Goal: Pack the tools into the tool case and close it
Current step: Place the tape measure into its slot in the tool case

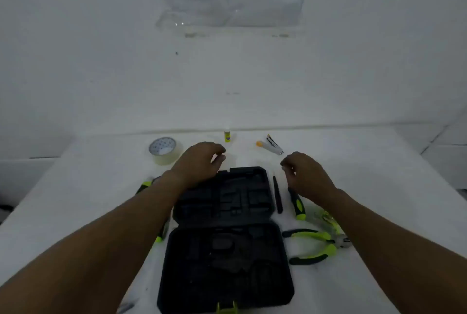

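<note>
A black tool case (225, 232) lies open and flat on the white table, its moulded slots bare, a green latch (226, 307) at the near edge. My left hand (199, 160) hovers over the lid's far left corner, fingers curled and apart, holding nothing. My right hand (307, 174) hangs to the right of the lid, also with nothing in it. Green-handled pliers (316, 245) lie right of the case. A green-and-black screwdriver (297, 203) and a thin black tool (277, 195) lie beside the lid. More green-handled tools (145, 184) peek out under my left forearm.
A roll of masking tape (165, 150) sits at the far left of the table (379, 162). A small glue bottle (227, 134) stands at the back. A utility knife (274, 145) and an orange-capped item (260, 143) lie behind my right hand. A wall rises behind the table.
</note>
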